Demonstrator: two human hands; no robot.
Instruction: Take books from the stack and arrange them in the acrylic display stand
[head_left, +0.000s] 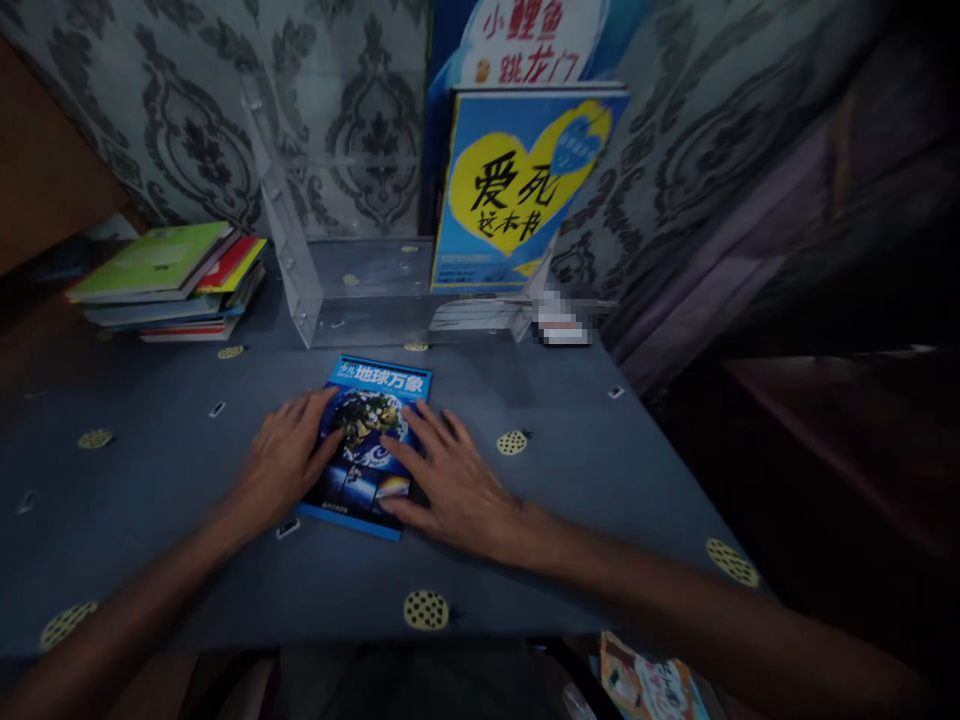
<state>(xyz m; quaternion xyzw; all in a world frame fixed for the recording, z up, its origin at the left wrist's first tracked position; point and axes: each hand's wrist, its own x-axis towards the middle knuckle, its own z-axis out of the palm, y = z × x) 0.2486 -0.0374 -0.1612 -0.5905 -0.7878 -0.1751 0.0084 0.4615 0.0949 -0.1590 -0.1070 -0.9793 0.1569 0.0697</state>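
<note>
A blue book (370, 432) with a globe on its cover lies flat on the table, slightly turned. My left hand (281, 450) rests along its left edge, the thumb and fingertips touching the cover. Across the right side of the same book, my right hand (454, 485) is spread with its fingers apart, the tips on the cover. Neither hand is closed round the book.
Behind the book stands a clear acrylic rack (300, 270) holding a blue book with a yellow heart (499, 200). A stack of books (161, 265) sits at the back left. The patterned tablecloth (577, 440) ends at a slanting right edge. Below the front edge lies a colourful packet (649, 680).
</note>
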